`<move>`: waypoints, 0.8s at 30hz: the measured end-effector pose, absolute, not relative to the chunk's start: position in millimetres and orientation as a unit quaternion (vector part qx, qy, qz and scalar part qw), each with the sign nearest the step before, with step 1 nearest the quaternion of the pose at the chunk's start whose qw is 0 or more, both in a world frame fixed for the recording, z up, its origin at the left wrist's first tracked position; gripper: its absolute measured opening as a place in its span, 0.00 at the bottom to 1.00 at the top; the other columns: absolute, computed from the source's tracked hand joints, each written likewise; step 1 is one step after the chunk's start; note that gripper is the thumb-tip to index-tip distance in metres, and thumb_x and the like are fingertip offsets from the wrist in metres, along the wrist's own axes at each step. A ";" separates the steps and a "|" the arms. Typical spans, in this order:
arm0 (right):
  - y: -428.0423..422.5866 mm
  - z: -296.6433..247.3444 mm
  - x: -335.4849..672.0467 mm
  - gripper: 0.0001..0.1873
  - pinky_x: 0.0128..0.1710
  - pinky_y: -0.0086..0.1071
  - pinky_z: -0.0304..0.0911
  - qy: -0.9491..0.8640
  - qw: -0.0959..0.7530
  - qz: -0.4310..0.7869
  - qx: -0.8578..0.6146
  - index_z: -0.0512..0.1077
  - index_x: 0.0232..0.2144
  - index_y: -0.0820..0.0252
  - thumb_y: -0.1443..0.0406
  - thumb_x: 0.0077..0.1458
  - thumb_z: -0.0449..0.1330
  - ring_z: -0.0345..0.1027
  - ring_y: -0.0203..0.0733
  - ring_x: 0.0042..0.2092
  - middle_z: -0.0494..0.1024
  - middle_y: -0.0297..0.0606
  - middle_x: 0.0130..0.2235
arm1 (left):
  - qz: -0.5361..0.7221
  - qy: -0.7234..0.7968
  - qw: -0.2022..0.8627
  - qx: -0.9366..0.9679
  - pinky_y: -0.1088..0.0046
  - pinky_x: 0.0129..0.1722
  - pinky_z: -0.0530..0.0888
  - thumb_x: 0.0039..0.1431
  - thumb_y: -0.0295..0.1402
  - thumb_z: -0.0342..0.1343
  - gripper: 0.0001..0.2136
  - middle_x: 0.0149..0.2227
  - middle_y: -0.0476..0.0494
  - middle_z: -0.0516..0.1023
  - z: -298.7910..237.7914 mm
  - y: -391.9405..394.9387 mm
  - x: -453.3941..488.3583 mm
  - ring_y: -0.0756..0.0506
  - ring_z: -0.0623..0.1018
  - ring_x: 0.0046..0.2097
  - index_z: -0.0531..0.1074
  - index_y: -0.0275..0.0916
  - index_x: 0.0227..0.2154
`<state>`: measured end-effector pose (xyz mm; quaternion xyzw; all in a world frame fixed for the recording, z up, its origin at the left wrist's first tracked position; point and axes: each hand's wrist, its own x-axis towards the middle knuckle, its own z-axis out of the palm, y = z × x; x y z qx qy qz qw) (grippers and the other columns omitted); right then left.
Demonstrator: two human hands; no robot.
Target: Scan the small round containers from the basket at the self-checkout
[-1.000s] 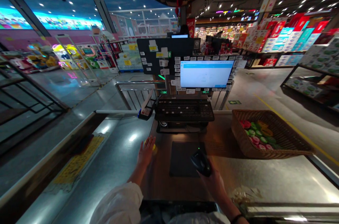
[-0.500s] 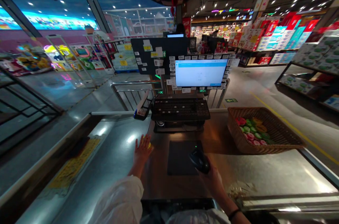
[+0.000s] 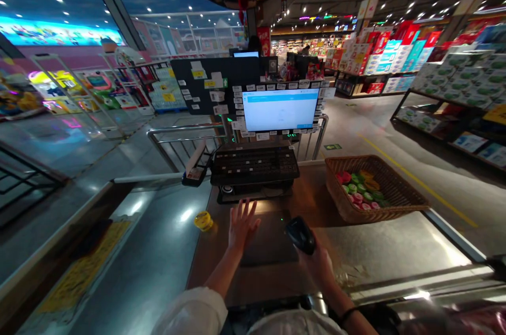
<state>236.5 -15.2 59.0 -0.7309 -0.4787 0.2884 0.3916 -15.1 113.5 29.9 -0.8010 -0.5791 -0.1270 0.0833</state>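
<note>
Black barcode scanner [image 3: 300, 235] points forward-left, gripped in the right hand [image 3: 316, 266].

Steel checkout counter [image 3: 379, 250], small round yellow object [image 3: 203, 221], black mat [image 3: 272, 242], wicker basket [image 3: 375, 209], keyboard [image 3: 255, 164]

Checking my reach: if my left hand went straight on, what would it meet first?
The left hand would probably meet the black keyboard first, though depth is hard to judge.

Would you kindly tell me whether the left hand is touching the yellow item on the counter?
Apart: the head view shows bare counter between the left hand and the yellow item.
</note>
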 end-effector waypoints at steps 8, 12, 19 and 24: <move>-16.6 58.8 280.2 0.27 0.34 0.34 0.68 -0.431 0.412 0.275 -0.755 0.75 0.49 0.58 0.51 0.50 0.60 0.79 0.53 0.39 0.83 0.44 0.36 | -0.174 -0.485 0.107 -0.850 0.44 0.70 0.48 0.69 0.45 0.43 0.31 0.73 0.45 0.46 55.5 118.9 74.9 0.36 0.45 0.73 0.40 0.49 0.71; -23.1 56.2 303.4 0.28 0.34 0.35 0.68 -0.414 0.430 0.260 -0.759 0.74 0.49 0.59 0.50 0.49 0.60 0.78 0.53 0.39 0.83 0.44 0.35 | -0.186 -0.444 0.104 -0.870 0.46 0.69 0.50 0.69 0.46 0.43 0.32 0.73 0.46 0.46 65.2 126.4 120.0 0.37 0.45 0.73 0.39 0.49 0.71; -34.9 52.1 343.8 0.31 0.33 0.36 0.68 -0.350 0.467 0.211 -0.784 0.75 0.48 0.62 0.46 0.51 0.57 0.77 0.52 0.36 0.82 0.42 0.32 | -0.208 -0.354 0.092 -0.907 0.49 0.71 0.47 0.70 0.47 0.42 0.32 0.73 0.48 0.46 74.6 142.6 201.6 0.39 0.44 0.73 0.37 0.49 0.71; -42.1 49.9 374.2 0.32 0.31 0.36 0.66 -0.307 0.461 0.176 -0.814 0.76 0.46 0.64 0.44 0.53 0.56 0.75 0.52 0.33 0.81 0.42 0.28 | -0.212 -0.289 0.074 -0.931 0.49 0.71 0.45 0.70 0.48 0.40 0.32 0.74 0.48 0.44 90.8 156.2 261.9 0.39 0.42 0.74 0.36 0.47 0.71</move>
